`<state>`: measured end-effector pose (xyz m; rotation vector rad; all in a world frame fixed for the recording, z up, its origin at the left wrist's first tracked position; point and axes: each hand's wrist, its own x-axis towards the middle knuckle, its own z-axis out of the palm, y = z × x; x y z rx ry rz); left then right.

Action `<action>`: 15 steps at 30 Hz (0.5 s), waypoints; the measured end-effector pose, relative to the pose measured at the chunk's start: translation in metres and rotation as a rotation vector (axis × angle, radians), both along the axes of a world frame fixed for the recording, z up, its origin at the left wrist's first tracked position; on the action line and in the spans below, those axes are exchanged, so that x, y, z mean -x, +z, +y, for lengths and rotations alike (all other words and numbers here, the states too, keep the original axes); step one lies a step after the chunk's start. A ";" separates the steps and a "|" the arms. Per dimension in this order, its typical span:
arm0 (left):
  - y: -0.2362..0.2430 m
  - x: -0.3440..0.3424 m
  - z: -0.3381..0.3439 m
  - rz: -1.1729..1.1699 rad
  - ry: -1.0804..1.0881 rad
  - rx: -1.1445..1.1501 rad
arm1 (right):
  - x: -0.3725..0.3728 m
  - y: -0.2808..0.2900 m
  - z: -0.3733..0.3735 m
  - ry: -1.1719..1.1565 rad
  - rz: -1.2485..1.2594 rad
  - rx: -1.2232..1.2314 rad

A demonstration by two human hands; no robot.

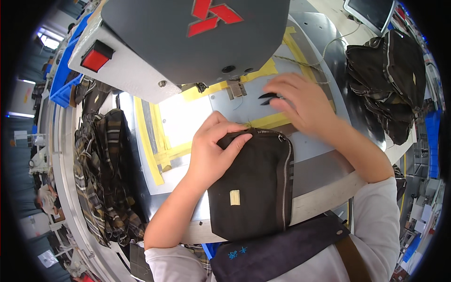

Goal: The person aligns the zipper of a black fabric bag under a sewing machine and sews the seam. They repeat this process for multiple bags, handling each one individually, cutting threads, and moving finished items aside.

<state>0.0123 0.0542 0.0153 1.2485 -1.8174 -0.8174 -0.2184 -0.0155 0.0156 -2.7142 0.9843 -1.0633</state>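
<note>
red emblem of three angular blocks on dark grey sewing-machine head. short slanting line of bright blue embroidered characters on dark apron. cream rectangular label on black zippered pouch; any lettering too small to tell. similar pale label on bundle of black zippered pieces at right, likewise unreadable. white sheet at far left: any print too small to make out.

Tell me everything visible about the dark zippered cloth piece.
The dark zippered cloth piece looks like matte, blackish-brown fabric, roughly rectangular with a slanted lower-left corner. A silvery, metal-looking zipper runs down its right side and bends along the top. A small pale-yellow patch sits on its face. It lies across the table edge, fairly flat, its top pinched by the fingers of the left hand.
</note>
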 end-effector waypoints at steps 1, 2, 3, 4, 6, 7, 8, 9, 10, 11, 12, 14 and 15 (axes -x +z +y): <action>-0.002 0.002 0.000 -0.025 0.021 0.110 | 0.000 0.002 0.011 0.050 -0.103 -0.111; -0.002 0.003 0.001 0.000 0.000 0.170 | -0.003 0.008 0.025 0.079 -0.101 -0.253; -0.002 0.004 0.002 0.024 -0.021 0.230 | -0.008 0.016 0.039 0.110 -0.100 -0.396; -0.001 0.005 0.003 0.050 -0.041 0.292 | -0.010 0.019 0.046 0.141 -0.099 -0.537; -0.003 0.003 0.004 -0.004 -0.115 0.514 | -0.006 0.010 0.046 0.245 -0.160 -0.351; -0.004 0.002 0.004 -0.030 -0.149 0.622 | -0.005 0.006 0.045 0.299 -0.188 -0.260; -0.004 0.000 0.002 -0.027 -0.204 0.685 | -0.006 0.005 0.045 0.321 -0.201 -0.177; -0.004 0.000 0.003 -0.030 -0.223 0.692 | -0.006 0.003 0.045 0.340 -0.218 -0.127; -0.003 -0.001 0.004 -0.032 -0.242 0.701 | -0.007 0.001 0.044 0.360 -0.233 -0.076; -0.003 -0.001 0.004 -0.034 -0.261 0.710 | -0.007 -0.001 0.043 0.379 -0.249 -0.025; -0.004 -0.001 0.004 -0.045 -0.260 0.736 | -0.007 -0.002 0.042 0.396 -0.259 -0.018; -0.006 -0.002 0.003 -0.064 -0.258 0.788 | -0.006 -0.002 0.040 0.429 -0.277 -0.003; -0.004 -0.002 0.003 -0.077 -0.263 0.797 | -0.006 -0.003 0.040 0.432 -0.275 0.016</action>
